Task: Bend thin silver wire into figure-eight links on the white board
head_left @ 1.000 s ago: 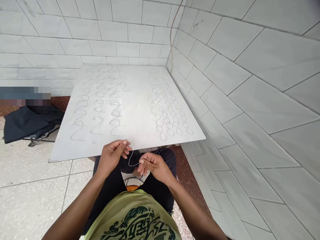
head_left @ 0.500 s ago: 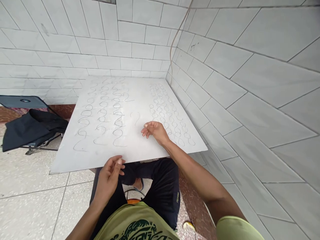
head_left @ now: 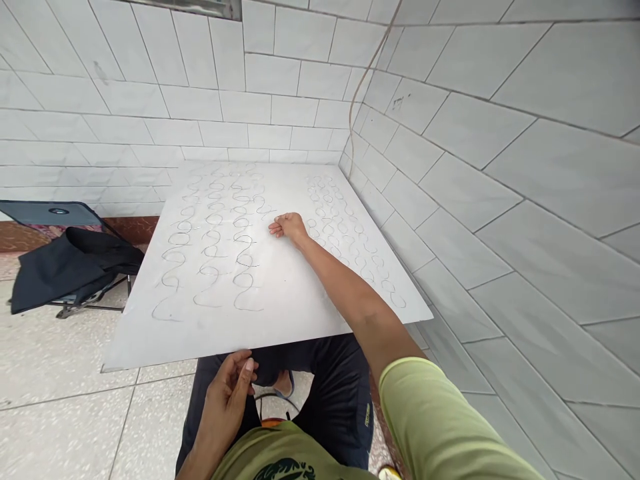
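Several thin, dark S-shaped strands, like fine wire, lie in columns on a large white board (head_left: 300, 300). One column of strands (head_left: 245, 260) runs just left of the board's middle. Over the middle, my right hand (head_left: 289, 225) reaches forward with its fingers pinched together. A faint thin curved strand (head_left: 267, 215) shows at its fingertips. Below the board's near edge, my left hand (head_left: 233, 387) is closed, thumb against curled fingers. Whatever it may hold is too small or hidden to make out.
Tiled walls (head_left: 480, 167) meet behind and to the right of the board, with a thin cable (head_left: 357, 100) in the corner. At left stands a folding chair (head_left: 55, 212) with a black cloth (head_left: 65, 267) on it. My knees are under the board's near edge.
My right hand has moved forward and left across the board, to where a loose curved strand lay. My left hand stays by the near edge. The view has shifted slightly.
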`<state>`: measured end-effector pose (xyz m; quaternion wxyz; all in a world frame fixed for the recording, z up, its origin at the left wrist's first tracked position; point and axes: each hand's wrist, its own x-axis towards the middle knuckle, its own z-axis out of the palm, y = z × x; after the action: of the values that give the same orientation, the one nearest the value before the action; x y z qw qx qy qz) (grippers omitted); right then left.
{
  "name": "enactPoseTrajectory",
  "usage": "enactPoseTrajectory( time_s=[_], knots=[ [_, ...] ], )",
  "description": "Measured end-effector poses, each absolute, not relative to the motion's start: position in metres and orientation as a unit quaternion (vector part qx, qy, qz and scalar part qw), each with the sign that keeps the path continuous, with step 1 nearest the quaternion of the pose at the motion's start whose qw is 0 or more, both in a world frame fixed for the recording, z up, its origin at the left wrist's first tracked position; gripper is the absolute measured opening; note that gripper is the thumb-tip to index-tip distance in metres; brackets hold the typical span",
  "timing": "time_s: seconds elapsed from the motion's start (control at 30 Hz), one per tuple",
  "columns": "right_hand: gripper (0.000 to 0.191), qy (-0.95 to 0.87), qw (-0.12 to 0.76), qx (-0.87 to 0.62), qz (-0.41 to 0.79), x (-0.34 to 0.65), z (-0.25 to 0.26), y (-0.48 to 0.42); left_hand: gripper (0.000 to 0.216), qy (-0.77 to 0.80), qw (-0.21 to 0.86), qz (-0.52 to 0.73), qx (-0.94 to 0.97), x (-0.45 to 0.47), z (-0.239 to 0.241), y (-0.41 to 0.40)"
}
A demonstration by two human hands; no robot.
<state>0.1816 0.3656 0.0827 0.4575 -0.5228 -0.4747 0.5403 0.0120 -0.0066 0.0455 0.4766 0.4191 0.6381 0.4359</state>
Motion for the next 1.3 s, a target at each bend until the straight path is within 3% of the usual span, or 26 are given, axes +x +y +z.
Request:
enactPoseTrajectory(
  time_s=[0.47,0.53,0.8,0.93,1.13,1.3],
  knots=[
    [0.007,-0.521,0.368,-0.615,0.464,0.177,0.077,0.384,0.047,0.604,0.527,0.385,0.458,-0.002,0.028,-0.008],
    [0.004,-0.542,0.368,-0.623,0.427,0.181,0.075,0.38,0.046,0.601,0.53,0.385,0.459,-0.001,0.027,-0.011],
    [0.025,-0.631,0.359,-0.661,0.19,0.26,0.098,0.373,0.043,0.597,0.52,0.338,0.508,-0.005,0.015,-0.021],
    [0.025,-0.668,0.282,-0.678,0.118,0.3,0.114,0.37,0.044,0.587,0.515,0.291,0.553,-0.002,0.011,-0.023],
    [0.018,-0.699,0.128,-0.696,0.104,0.298,0.108,0.368,0.036,0.563,0.453,0.255,0.642,0.003,0.006,-0.024],
    [0.026,-0.686,0.037,-0.72,0.098,0.283,0.102,0.368,0.033,0.574,0.412,0.239,0.666,0.0,0.002,-0.027]
  ],
)
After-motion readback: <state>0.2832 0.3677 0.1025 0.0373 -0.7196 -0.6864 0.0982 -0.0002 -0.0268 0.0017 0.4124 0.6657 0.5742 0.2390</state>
